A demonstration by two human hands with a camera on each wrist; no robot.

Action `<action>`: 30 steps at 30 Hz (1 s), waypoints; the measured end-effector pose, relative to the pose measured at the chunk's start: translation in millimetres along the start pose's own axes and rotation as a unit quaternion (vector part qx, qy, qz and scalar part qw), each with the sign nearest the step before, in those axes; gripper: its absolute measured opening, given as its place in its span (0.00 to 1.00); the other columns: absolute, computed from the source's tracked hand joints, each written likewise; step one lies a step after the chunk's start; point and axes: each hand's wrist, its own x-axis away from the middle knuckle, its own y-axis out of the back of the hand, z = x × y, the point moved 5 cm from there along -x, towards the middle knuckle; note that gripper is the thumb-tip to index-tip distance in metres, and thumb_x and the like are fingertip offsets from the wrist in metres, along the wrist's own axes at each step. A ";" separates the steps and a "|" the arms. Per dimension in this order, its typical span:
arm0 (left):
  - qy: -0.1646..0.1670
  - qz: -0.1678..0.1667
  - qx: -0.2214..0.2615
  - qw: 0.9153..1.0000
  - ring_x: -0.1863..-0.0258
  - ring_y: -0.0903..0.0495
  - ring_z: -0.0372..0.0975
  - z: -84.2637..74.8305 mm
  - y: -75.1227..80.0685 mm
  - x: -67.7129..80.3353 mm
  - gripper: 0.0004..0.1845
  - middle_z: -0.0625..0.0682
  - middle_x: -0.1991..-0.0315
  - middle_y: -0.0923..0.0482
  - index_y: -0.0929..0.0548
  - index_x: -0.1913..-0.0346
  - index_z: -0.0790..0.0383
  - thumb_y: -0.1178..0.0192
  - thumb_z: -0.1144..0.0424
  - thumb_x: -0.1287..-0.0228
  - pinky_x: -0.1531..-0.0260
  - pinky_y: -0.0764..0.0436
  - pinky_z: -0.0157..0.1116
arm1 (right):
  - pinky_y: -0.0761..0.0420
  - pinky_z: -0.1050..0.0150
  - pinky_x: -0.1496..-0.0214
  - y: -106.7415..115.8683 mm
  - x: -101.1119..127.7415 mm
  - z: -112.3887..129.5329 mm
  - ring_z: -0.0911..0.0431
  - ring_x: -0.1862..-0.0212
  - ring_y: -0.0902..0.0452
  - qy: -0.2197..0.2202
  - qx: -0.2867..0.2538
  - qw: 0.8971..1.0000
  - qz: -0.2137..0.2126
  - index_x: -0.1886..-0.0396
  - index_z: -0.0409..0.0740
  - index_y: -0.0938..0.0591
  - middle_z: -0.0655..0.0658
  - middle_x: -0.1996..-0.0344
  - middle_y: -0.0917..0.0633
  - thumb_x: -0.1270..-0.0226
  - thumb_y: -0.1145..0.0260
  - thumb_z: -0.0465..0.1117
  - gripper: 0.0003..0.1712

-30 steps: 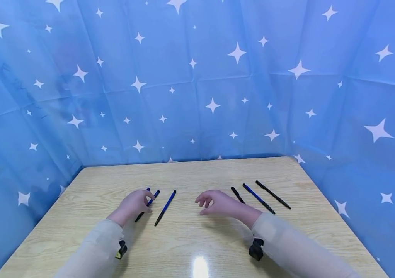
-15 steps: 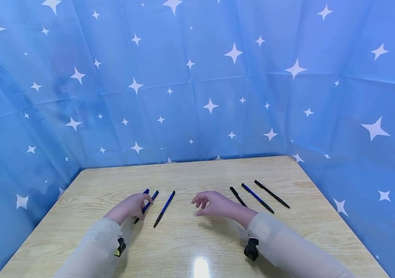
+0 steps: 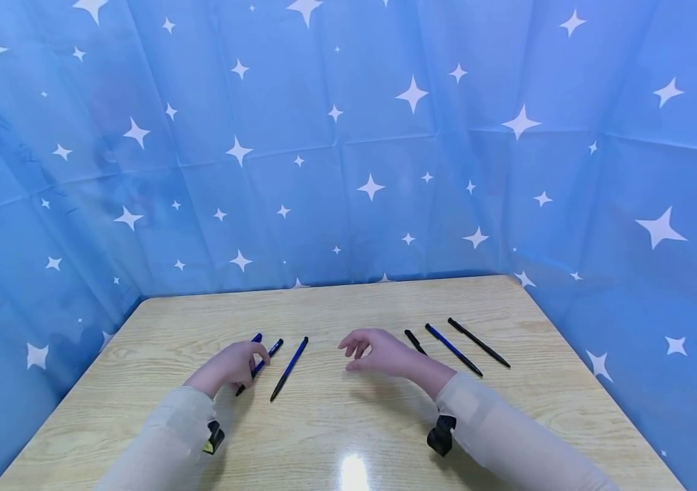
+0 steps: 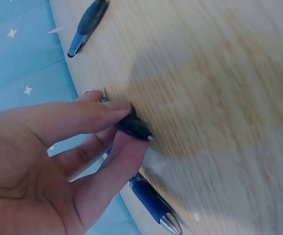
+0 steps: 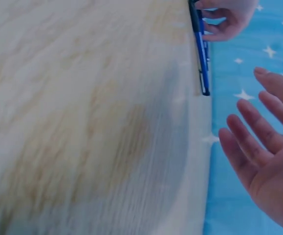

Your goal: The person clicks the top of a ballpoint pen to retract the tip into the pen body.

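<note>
**Left hand pinches a pen near the table's left edge**

We sit at a pale wood table (image 3: 348, 423) walled on three sides by a blue star-printed cloth (image 3: 348, 136); a glare spot lies near its front edge.

Our left hand (image 3: 232, 365) pinches a blue pen (image 3: 258, 367) between thumb and fingertips, left of the table's middle. Its long axis runs diagonally, the far end towards the back right, the near end towards the front left corner. In the left wrist view its dark tip sits between the fingers (image 4: 102, 110), on or just above the wood; we cannot tell which. A second pen (image 3: 289, 369) lies just beside it to the right, nearly parallel, and another tip (image 3: 256, 337) shows past the knuckles.

Our right hand (image 3: 379, 353) hovers near the middle, fingers loosely spread and holding nothing. Beyond it, three pens (image 3: 454, 349) lie side by side towards the right edge.

Compared with half a second ago, the right hand has risen slightly and its wrist drifted left; the left hand has kept its grip.
</note>
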 end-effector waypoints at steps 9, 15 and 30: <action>-0.019 -0.027 0.042 0.999 0.77 0.28 0.43 -21.4 6.0 0.6 0.30 0.56 0.63 0.26 0.19 0.49 0.58 0.43 0.89 0.54 0.86 0.31 0.34 | 0.21 0.58 0.55 13.6 -2.8 -0.6 0.56 0.56 0.22 0.001 -0.032 0.999 -0.036 0.45 0.47 0.19 0.43 0.56 0.17 0.37 0.29 0.38 0.20; -0.047 -0.046 0.068 0.996 0.76 0.29 0.43 -46.5 7.0 2.2 0.30 0.55 0.62 0.25 0.20 0.48 0.60 0.43 0.88 0.55 0.83 0.30 0.35 | 0.20 0.58 0.57 19.6 -1.1 0.6 0.56 0.57 0.22 0.006 -0.053 0.997 -0.064 0.46 0.46 0.18 0.47 0.59 0.17 0.37 0.28 0.39 0.19; -0.128 -0.058 0.128 0.982 0.71 0.23 0.42 -105.5 3.4 11.2 0.26 0.55 0.60 0.23 0.22 0.50 0.57 0.38 0.85 0.50 0.77 0.23 0.37 | 0.21 0.56 0.51 38.5 5.4 2.3 0.54 0.54 0.21 0.021 -0.115 0.978 -0.174 0.45 0.48 0.19 0.45 0.55 0.17 0.37 0.29 0.39 0.20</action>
